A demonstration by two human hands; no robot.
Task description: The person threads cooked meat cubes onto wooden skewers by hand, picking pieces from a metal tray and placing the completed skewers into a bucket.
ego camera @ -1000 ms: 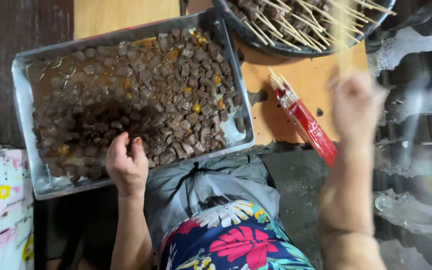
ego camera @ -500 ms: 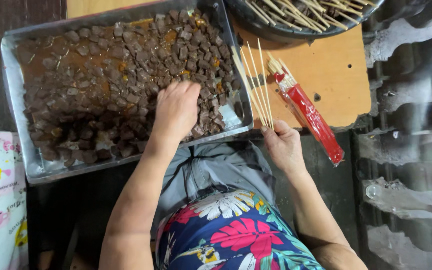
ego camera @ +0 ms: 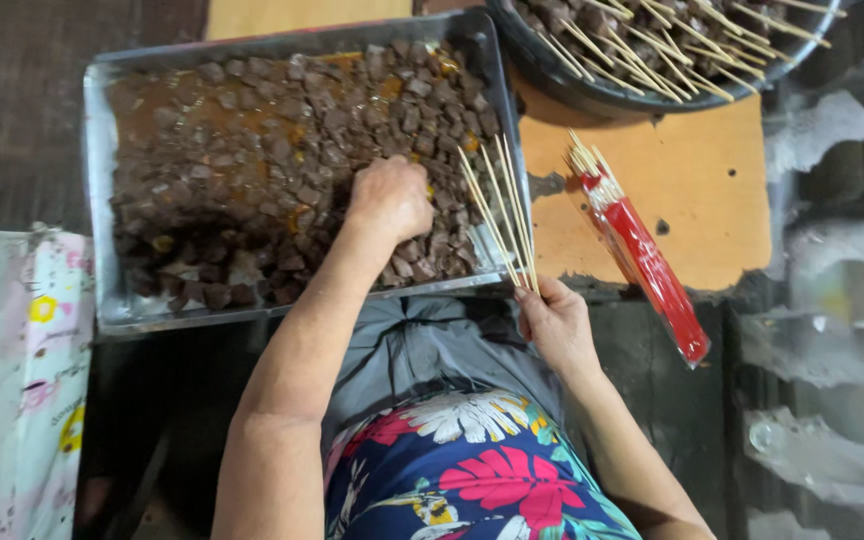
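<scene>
A metal tray [ego camera: 102, 200] full of dark brown meat cubes [ego camera: 252, 170] in sauce lies in front of me. My left hand [ego camera: 390, 198] reaches into the tray's right part, fingers curled down among the cubes; whether it holds a piece is hidden. My right hand [ego camera: 555, 325] is at the tray's near right corner, shut on a few thin bamboo skewers [ego camera: 500, 205] that fan out over the meat.
A red packet of skewers [ego camera: 649, 260] lies on the wooden board [ego camera: 692, 190] to the right. A dark bowl [ego camera: 592, 95] of skewered meat stands at the top right. A patterned cloth [ego camera: 12, 380] lies at the left. Clear plastic [ego camera: 832, 300] covers the right side.
My left hand moved from the tray's near edge into the meat on the right. My right hand came down from above the packet and now holds skewers by the tray corner.
</scene>
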